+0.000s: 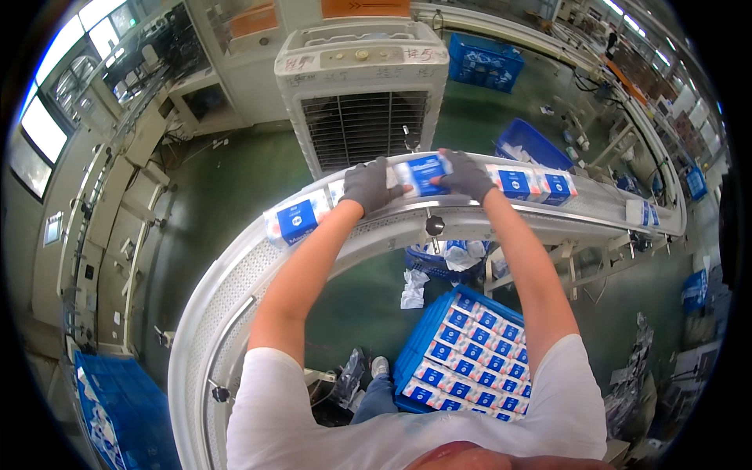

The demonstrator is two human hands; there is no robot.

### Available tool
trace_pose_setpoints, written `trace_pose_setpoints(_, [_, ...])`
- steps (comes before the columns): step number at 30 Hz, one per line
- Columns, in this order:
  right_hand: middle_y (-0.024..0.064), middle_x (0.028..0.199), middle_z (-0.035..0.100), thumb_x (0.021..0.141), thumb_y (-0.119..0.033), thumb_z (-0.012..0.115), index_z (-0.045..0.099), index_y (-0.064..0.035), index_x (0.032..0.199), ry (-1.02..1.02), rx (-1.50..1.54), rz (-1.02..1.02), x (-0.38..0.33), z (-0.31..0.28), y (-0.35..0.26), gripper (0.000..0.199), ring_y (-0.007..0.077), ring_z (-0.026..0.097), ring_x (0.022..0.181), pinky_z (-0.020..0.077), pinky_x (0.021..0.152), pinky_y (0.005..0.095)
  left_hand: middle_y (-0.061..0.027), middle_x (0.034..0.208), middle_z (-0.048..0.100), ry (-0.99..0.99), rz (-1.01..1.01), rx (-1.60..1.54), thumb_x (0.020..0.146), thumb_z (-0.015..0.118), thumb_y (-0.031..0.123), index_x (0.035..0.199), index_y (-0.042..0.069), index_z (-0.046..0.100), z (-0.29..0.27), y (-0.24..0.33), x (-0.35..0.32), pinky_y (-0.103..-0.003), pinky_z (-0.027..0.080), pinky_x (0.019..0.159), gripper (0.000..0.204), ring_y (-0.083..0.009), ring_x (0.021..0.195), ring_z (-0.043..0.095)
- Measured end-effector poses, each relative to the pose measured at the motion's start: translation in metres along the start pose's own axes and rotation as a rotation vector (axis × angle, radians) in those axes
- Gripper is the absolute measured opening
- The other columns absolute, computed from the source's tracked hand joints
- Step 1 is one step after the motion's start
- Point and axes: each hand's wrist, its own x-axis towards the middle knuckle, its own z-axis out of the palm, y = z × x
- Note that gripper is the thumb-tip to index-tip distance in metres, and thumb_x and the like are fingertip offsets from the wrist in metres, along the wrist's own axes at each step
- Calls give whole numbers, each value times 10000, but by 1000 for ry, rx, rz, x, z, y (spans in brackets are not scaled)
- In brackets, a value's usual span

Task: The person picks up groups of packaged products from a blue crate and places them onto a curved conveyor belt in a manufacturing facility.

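Both my hands wear grey gloves with bare fingertips and reach over a curved white conveyor [227, 294]. Between them is a slightly blurred blue-and-white tissue pack [425, 174]. My left hand [370, 186] grips at its left end, thumb pointing inward. At the right end, my right hand [468, 177] closes on it with the thumb on the near side. Another tissue pack [296, 220] lies on the belt left of my left hand, and a pale pack is partly hidden behind that hand. Right of my right hand, two packs [515, 185] [557, 187] sit side by side.
A blue crate [403, 362] full of packs in rows stands below, by my leg. A blue basket [439, 265] holds crumpled wrappers. An air cooler [360, 59] stands behind the belt. Black clamp knobs [435, 225] stick out from the rail. One pack [642, 212] lies further right.
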Motion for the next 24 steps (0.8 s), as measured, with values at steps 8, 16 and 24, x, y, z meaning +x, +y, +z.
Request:
trace_pose_setpoints(8, [179, 1079, 502, 668, -298, 800, 522, -57, 1149, 401, -92, -205, -31, 23, -4, 607, 361, 504, 1064, 412, 950, 431, -104, 1073, 602, 262, 130, -300, 683, 788, 351, 1090, 117, 649, 30, 16, 23, -436, 444, 916, 490, -339, 1062, 545])
trace_pose_setpoints(16, [231, 1127, 602, 873, -343, 613, 558, -21, 1143, 1039, -334, 696, -87, -74, 176, 424, 394, 571, 1071, 429, 960, 451, -102, 1113, 558, 561, 386, -222, 778, 717, 223, 1055, 133, 629, 26, 20, 5, -455, 399, 918, 305, -340, 1081, 486])
trace_pose_setpoints(24, [260, 893, 665, 976, -514, 304, 682, -23, 936, 411, -48, 583, -86, -45, 164, 621, 440, 624, 935, 469, 853, 508, -141, 1106, 573, 615, 483, -443, 793, 684, 93, 1071, 46, 600, 2, 76, -15, -425, 438, 883, 294, -342, 1049, 538])
